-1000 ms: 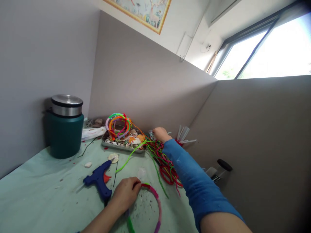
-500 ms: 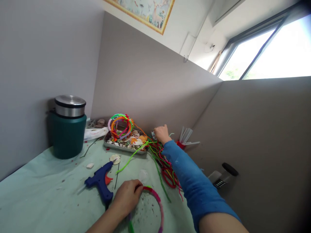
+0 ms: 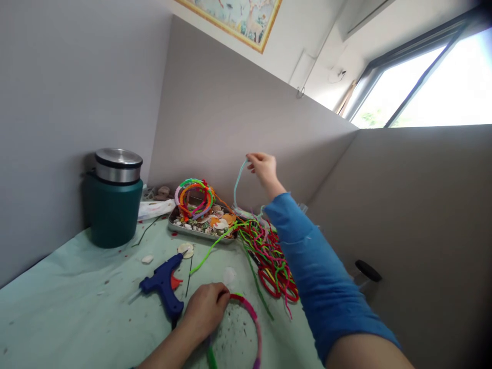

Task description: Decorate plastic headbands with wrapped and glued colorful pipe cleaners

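My right hand (image 3: 263,166) is raised above the table's far corner, pinched on a pale blue pipe cleaner (image 3: 237,185) that hangs down toward a tangled pile of red and green pipe cleaners (image 3: 271,253). My blue sleeve crosses over that pile. My left hand (image 3: 205,311) rests on the table near me, fingers closed on the top of a pink, red and green pipe-cleaner ring (image 3: 251,328). A blue glue gun (image 3: 164,287) lies just left of that hand.
A metal tray (image 3: 188,229) of shells and bright pipe-cleaner rings (image 3: 192,197) sits at the back. A dark green canister (image 3: 113,200) with a steel lid stands at left. Loose shells (image 3: 187,249) lie on the green cloth. Grey partitions close in the back and right.
My right hand has lifted from the pile at the table's back corner, drawing a pale blue pipe cleaner up with it. My left hand stays on the ring.
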Action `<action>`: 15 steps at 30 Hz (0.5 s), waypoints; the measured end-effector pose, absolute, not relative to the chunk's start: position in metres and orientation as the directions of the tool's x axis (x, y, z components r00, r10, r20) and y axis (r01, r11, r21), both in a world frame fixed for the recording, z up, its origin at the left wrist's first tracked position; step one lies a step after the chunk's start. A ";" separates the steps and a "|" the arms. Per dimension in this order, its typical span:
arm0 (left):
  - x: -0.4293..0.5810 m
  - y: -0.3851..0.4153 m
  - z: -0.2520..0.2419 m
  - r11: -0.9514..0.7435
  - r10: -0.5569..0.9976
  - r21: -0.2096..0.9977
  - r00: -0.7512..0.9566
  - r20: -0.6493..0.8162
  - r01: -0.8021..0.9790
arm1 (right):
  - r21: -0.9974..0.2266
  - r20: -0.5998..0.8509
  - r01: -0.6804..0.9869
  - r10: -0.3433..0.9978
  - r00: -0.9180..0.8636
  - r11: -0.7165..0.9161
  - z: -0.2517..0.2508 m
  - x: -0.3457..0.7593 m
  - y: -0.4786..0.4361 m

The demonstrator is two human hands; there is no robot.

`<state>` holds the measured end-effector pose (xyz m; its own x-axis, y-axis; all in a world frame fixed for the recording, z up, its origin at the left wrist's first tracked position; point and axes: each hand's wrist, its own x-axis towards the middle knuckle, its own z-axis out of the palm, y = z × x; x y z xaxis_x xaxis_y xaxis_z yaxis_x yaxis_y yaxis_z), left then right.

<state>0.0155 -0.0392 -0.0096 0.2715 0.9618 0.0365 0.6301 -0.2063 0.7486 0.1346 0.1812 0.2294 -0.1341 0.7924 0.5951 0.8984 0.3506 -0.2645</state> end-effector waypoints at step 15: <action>0.015 -0.049 -0.005 -0.409 0.912 0.647 0.276 0.303 0.643 | -0.799 0.206 -0.470 0.904 0.374 0.376 0.061 0.227 0.000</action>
<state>0.0152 -0.0489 -0.0053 0.2757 0.9123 0.3028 0.6430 -0.4092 0.6474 0.2270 -0.0004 0.0607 0.3739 0.9043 0.2061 -0.4696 0.3762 -0.7987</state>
